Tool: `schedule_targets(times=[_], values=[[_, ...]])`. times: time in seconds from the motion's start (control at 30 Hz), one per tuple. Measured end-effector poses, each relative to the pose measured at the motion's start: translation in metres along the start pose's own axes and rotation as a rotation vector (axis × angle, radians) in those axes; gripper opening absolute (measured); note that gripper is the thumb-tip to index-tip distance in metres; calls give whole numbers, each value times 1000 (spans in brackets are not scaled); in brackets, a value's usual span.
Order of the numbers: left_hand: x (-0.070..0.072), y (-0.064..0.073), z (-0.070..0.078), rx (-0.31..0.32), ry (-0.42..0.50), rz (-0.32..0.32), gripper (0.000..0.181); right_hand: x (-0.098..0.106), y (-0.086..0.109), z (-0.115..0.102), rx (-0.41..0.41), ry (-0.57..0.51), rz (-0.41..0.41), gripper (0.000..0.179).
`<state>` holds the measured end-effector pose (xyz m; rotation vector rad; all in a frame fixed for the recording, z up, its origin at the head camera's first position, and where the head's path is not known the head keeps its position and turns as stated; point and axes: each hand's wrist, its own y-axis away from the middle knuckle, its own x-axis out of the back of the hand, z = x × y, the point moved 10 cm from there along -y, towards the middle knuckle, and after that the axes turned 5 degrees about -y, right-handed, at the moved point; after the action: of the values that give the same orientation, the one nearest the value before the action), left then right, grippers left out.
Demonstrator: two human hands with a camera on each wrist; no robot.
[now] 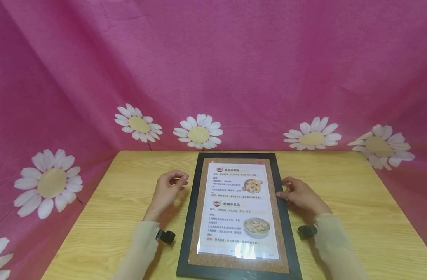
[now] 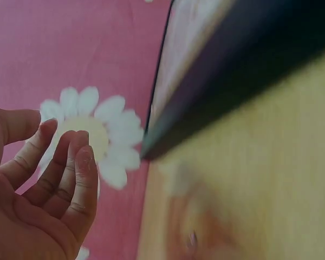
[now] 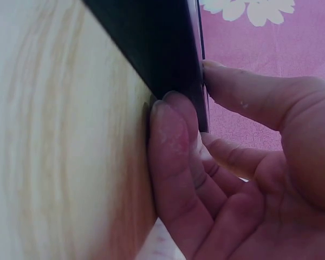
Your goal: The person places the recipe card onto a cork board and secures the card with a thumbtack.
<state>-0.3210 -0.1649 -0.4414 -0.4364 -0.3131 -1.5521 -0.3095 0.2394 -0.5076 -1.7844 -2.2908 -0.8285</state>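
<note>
A cork board (image 1: pixel 241 264) in a black frame lies on the table, with a printed recipe sheet (image 1: pixel 227 223) fastened on it. Two soup pictures show among the sheet's lines of writing. At the board's right edge my right hand (image 1: pixel 300 194) grips the frame. In the right wrist view its thumb (image 3: pixel 244 89) is on the upper face, and the fingertips reach the lower edge. My left hand (image 1: pixel 167 190) hovers just off the board's left side, fingers loosely bent with nothing in them; the left wrist view shows a gap to the black frame (image 2: pixel 227 76).
A pink push pin (image 1: pixel 260 163) marks the sheet's upper right corner. The wooden table (image 1: pixel 342 186) spreads to both sides of the board. Behind it hangs a pink cloth (image 1: pixel 234 70) with large white daisies. Each wrist wears a dark strapped device (image 1: pixel 167 236).
</note>
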Motion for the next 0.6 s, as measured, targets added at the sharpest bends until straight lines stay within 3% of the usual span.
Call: schedule_targets(times=[0.23,0.5,0.6], values=[[23,19,-25,74,-64,-22,33,5,1,-1,-7,40,3,65],[36,21,-30,-15,-424,-150,16,4,2,4,-33,18,16,65],[40,23,-35,8,-473,-182,9,3,1,4,-37,22,25,64]])
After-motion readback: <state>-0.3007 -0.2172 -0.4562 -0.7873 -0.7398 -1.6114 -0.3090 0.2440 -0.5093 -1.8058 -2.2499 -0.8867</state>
